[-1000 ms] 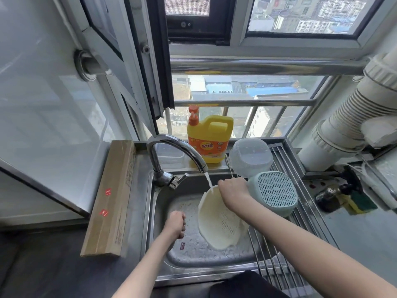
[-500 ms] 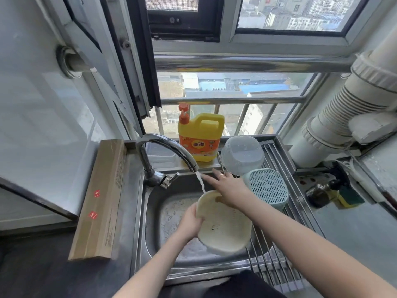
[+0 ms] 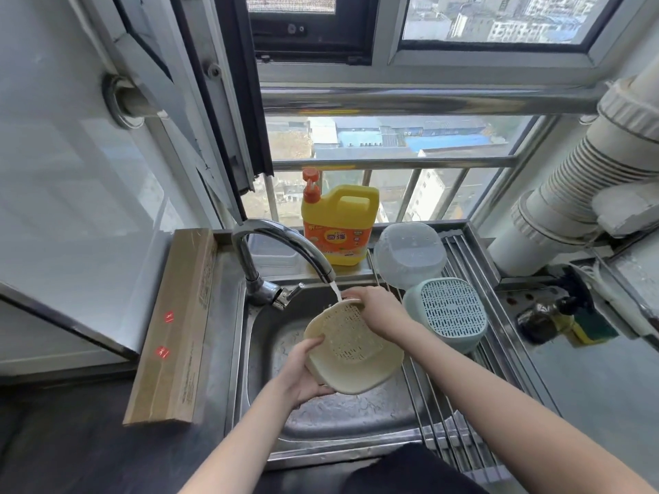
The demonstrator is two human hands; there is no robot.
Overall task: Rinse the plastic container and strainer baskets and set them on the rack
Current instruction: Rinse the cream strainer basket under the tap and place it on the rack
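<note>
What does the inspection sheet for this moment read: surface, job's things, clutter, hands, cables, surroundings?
Surface: steel sink, wet; rack of rods along its right side.
Job's things: cream strainer held tilted under the running tap; green strainer and clear container upside down on the rack.
Clutter: yellow soap jug behind the sink; long cardboard box at its left; dark bottle and sponge to the right.
Hands: left hand grips the strainer's near rim; right hand holds its far rim.
Cables: nothing seen.
Surroundings: window with rails; white duct at right.
</note>
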